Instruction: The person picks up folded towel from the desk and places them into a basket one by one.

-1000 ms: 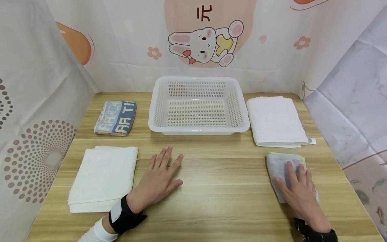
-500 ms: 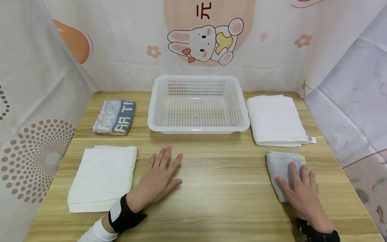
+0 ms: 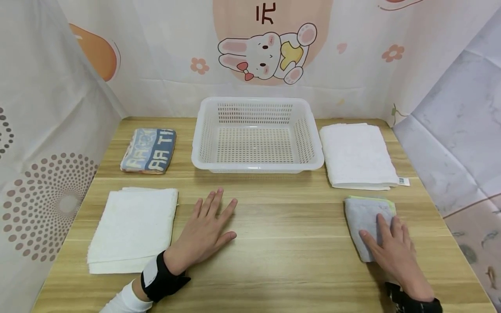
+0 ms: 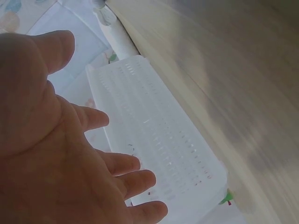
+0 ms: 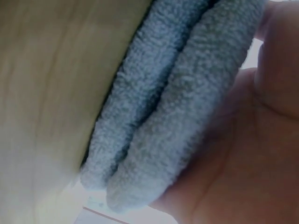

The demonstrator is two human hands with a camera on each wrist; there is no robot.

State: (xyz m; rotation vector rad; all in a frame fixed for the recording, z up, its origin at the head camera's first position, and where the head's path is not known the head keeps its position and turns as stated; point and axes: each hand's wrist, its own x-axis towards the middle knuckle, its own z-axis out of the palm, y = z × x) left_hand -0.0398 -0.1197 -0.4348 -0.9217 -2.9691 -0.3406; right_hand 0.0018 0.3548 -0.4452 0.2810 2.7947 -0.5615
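The fingers (image 3: 383, 228) of the right hand (image 3: 401, 256) are resting on a folded gray towel (image 3: 362, 217), extended and slightly parted, and are gripping nothing. The thumb is angling to the left over the cloth. The gray towel is lying on the right part of the tabletop (image 3: 282, 261), with a yellow-green border showing along its far edge. In the right wrist view, its thick folded layers are showing between palm and wood.

The left hand (image 3: 199, 237) is extending forward, its fingers straight and fanned, holding nothing; whether it is touching the tabletop cannot be determined. A black wristband (image 3: 162, 280) is encircling the left wrist.

Just left of the left hand, a folded white terry towel (image 3: 135, 226) is lying flat. Beyond it, a folded blue lettered towel (image 3: 150, 150) is occupying the left rear area. A white slotted plastic basket (image 3: 258, 167) is standing at rear center, its raised walls forming the tallest obstacle. A tagged white towel (image 3: 358, 154) is lying at the basket's right side, beyond the gray towel.

A rabbit-print curtain (image 3: 176, 43) is hanging along the rear edge. The widest stretch of exposed wood is running between the hands, forward to the basket. A narrower strip is running from the right hand to the tabletop's right edge.
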